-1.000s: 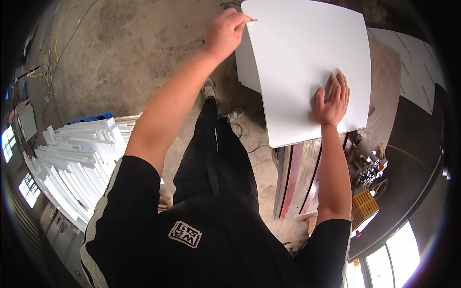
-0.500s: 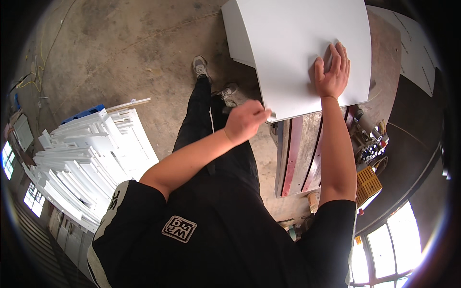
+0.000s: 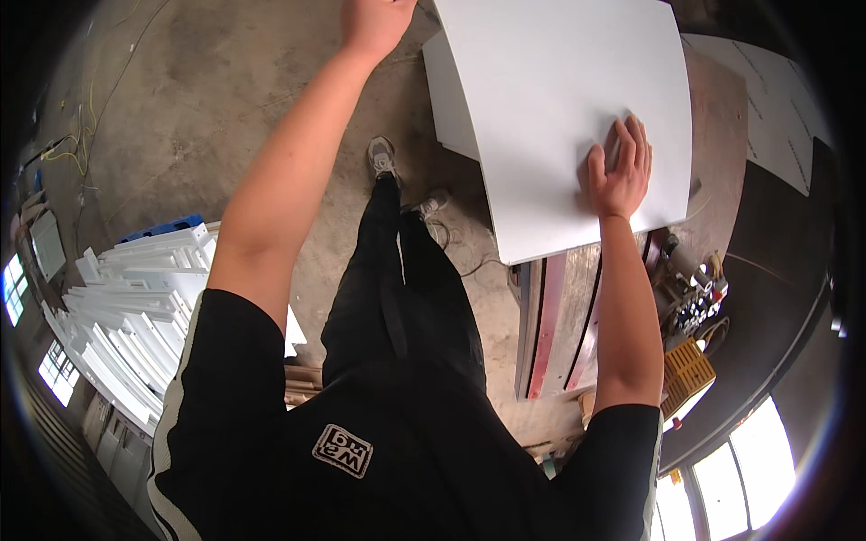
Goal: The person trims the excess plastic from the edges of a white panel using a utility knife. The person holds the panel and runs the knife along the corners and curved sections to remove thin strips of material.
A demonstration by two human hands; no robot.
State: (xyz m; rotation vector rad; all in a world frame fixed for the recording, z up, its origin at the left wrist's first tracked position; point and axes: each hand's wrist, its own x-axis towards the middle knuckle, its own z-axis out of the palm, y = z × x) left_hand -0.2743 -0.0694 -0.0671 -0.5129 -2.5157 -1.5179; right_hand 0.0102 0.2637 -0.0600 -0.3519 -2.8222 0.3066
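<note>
White panel lies under the flat, open right hand; left hand grips its far corner.

The floor is bare grey concrete, stained and scuffed, with darker patches toward the top left. A yellow cable trails across it near the left edge. At the lower left lies a heap of white slats and profiles, stacked in rough layers, with a blue crate just behind it. Bright windows show along the left rim and more glazing glows at the lower right, giving daylight. A yellow crate sits at the right, beside a cluster of small bottles and tools. Pale sheets lie on the floor at the upper right.
</note>
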